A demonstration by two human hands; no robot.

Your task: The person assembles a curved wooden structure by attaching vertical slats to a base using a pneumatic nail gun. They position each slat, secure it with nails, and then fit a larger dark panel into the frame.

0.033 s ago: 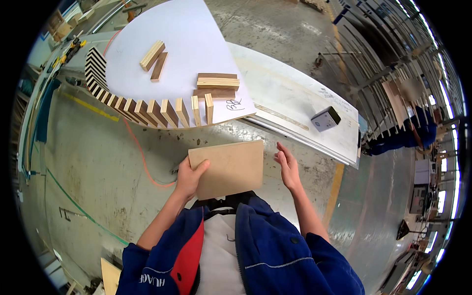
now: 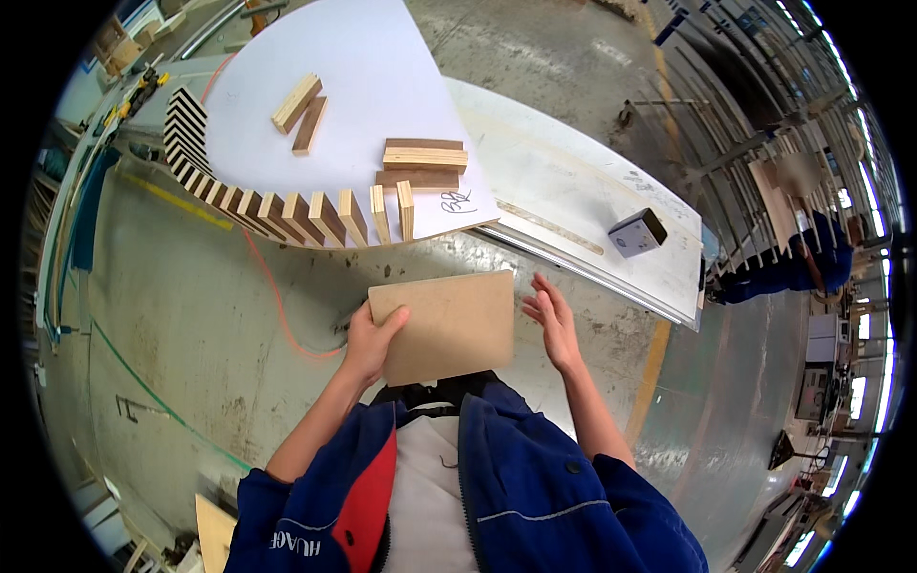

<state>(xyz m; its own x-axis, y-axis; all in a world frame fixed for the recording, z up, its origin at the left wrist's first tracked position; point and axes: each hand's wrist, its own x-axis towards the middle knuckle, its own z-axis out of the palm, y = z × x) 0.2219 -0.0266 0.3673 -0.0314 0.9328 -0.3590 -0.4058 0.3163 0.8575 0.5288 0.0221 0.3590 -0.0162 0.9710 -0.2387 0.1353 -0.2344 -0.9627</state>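
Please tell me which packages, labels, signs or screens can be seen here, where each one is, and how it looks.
Small box: on the white table top, right side; grey with a dark end.
Handwritten mark: on the white sheet, near its front corner; black pen scrawl.
No screens can be made out.

Board: brown fibreboard, matt, smooth, plain face. Blocks: light wood with darker layered edges, sawn, unvarnished. Worktop: white sheet, smooth, slight sheen, with pen marks near the edge. Floor: grey concrete, stained, scuffed and dully glossy. Jacket: blue woven cloth, matt.
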